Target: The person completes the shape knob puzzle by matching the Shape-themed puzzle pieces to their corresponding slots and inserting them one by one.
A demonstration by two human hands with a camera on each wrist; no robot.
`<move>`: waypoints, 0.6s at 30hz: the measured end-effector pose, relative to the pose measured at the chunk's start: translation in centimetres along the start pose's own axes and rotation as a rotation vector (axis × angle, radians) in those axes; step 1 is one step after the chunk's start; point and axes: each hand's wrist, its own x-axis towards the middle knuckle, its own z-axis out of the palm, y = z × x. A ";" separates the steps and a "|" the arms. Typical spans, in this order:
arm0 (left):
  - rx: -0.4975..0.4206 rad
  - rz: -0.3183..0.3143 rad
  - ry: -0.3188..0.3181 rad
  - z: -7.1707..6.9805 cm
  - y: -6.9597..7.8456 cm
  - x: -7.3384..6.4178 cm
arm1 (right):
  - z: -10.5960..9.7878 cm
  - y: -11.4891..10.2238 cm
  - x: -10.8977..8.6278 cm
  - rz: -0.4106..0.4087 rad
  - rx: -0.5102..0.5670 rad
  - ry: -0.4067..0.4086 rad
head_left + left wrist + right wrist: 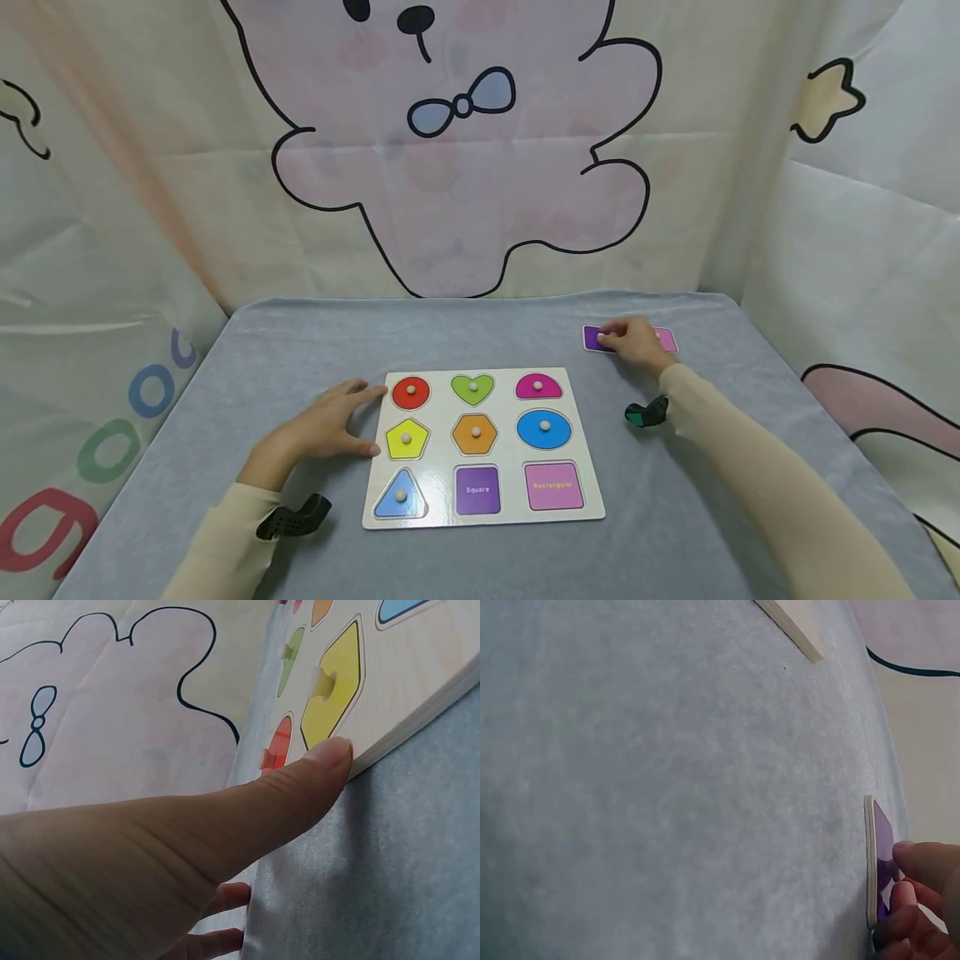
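A white wooden shape puzzle board [441,412] lies on the cloth-covered table. My left hand [318,429] rests at its left edge; thumb and fingertips touch that side, and the thumb [300,776] lies beside the yellow pentagon [337,682] in the left wrist view. Beyond the board's far right corner, my right hand [637,342] pinches the knob of a purple square puzzle piece [592,338], which lies on the cloth. A pink rectangular piece [666,339] lies to its right, partly covered by the hand. On the board, purple "Square" [477,500] and pink "Rectangular" [553,498] recesses show printed words.
Seven knobbed shapes sit in the board, among them a red oval [405,400], a green heart [461,386] and a blue triangle [393,507]. Grey-blue cloth [510,567] covers the table. A printed curtain [465,183] hangs behind.
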 end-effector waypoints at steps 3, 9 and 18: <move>-0.003 0.006 0.002 0.0 -0.1 0.0 | 0.2 -0.4 -0.1 -0.001 -0.005 0.014; -0.001 -0.001 -0.005 -0.1 0.0 0.0 | 0.5 -0.7 0.0 -0.026 -0.014 0.035; -0.007 0.004 0.000 -0.2 0.1 -0.1 | 0.6 -0.2 0.2 -0.010 0.023 0.060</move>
